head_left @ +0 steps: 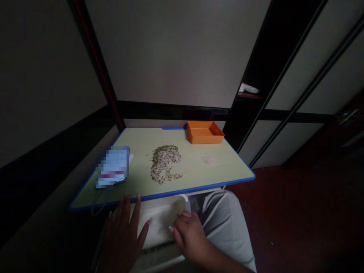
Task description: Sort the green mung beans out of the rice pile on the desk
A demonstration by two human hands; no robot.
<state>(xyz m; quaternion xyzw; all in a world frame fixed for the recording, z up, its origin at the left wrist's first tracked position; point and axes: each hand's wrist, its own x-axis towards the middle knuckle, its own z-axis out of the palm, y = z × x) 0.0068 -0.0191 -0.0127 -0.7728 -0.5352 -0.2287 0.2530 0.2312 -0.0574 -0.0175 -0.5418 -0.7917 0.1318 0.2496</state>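
My left hand [122, 231] is open, fingers stretched and spread, over the left side of a white plastic tub [170, 201] and near the table's front edge. My right hand [189, 235] is closed at the tub's right rim, beside a grey part of it. The tub rests at my lap, partly under the table edge, with a dark line of small bits near its bottom. On the low table [193, 172] lies a spread of small green seeds mixed with pale grains [165, 163]. A small patch of pale grains [209, 161] is to its right.
An orange rectangular box [204, 138] stands at the table's back right. A blurred-out flat device [113, 167] lies at the left, with a cable hanging over the front edge. Cabinet panels [176, 53] rise behind the table. My leg [227, 223] is at the right.
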